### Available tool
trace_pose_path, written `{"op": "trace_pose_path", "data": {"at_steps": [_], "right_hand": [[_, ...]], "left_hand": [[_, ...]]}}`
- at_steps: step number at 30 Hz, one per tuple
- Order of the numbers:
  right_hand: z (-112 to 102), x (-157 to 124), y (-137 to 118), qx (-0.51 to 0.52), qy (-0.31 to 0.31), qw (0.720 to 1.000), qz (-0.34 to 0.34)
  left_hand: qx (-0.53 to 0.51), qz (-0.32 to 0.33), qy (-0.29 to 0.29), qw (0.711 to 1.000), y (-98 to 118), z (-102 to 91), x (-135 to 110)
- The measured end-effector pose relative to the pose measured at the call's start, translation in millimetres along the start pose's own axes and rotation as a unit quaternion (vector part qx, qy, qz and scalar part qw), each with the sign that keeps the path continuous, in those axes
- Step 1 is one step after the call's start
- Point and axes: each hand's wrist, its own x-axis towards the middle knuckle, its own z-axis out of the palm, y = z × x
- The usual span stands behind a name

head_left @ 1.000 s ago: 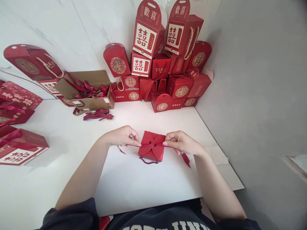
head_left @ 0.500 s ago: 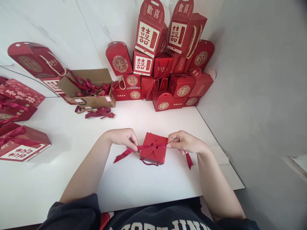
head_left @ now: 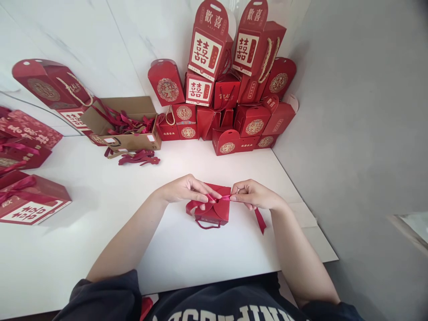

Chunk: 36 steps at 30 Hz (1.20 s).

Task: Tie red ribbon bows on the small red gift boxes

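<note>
A small red gift box with a petal-folded top stands on the white table, its dark red cord handle hanging at the near side. Across the top runs a red ribbon, whose right tail hangs below my right hand. Over the left part of the box, my left hand pinches the ribbon close to the middle, hiding part of the lid. My right hand grips the ribbon between thumb and fingers at the box's right edge. A ribbon loop shows beneath my left fingers.
A cardboard box of ribbons stands at the back left, with loose ribbons before it. Stacked red gift boxes line the back wall. More ribbon-tied boxes sit at the left. A grey wall borders the table's right edge.
My left hand has moved right, from the box's left edge to near its middle, bringing the left ribbon end along. My right hand has barely shifted and still grips the ribbon.
</note>
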Motion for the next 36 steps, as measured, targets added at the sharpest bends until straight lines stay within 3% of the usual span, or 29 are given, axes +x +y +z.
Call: {"op": "trace_pose_path", "data": {"at_steps": [6,12,19,28,36], "right_hand": [[0.4,3.9,3.5,0.002,-0.001,1.0,-0.016],[-3.3,2.6,3.9,0.0,0.012,0.997,-0.079],[-1.8,-9.8,-5.4,0.029,-0.042,0.987,-0.155],[32.6,2.5,-16.0,-0.064,0.069,0.964,-0.249],[49.3,11.4,-14.5,-0.215,0.171,0.921,-0.278]], "left_hand": [[-0.044,-0.039,0.049,0.997,-5.1,6.0,4.5],[-0.054,-0.064,0.099,0.992,-7.1,10.0,7.7],[-0.02,-0.077,0.147,0.986,-2.7,19.9,6.8],[0.01,-0.061,0.119,0.991,0.2,19.3,7.5],[0.038,-0.058,0.111,0.991,4.2,20.6,5.4]]}}
